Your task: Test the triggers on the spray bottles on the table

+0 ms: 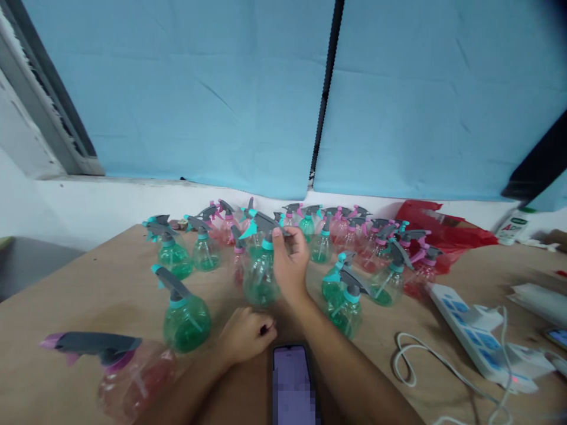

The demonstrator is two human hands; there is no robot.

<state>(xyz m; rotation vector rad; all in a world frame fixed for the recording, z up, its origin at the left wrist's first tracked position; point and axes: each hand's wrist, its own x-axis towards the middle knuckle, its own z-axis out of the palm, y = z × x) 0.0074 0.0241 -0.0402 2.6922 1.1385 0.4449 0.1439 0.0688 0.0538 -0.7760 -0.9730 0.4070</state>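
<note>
My right hand (292, 260) pinches the grey and turquoise spray head of a green spray bottle (261, 277) at the middle of the table. The bottle looks upright, its nozzle pointing left. My left hand (248, 335) rests just below it, curled into a loose fist, and nothing shows in its fingers. To its left stands another green spray bottle (186, 321). A pink spray bottle (137, 378) is nearest me at the lower left. A phone (292, 383) lies between my forearms, its screen partly blurred out.
Several green and pink spray bottles crowd the back of the wooden table (101, 295). At right are a red plastic bag (452, 236), a white bottle (516, 225), a power strip (469, 336) with plugged-in chargers and a looping white cable (436, 348). Blue curtains (199, 94) hang behind.
</note>
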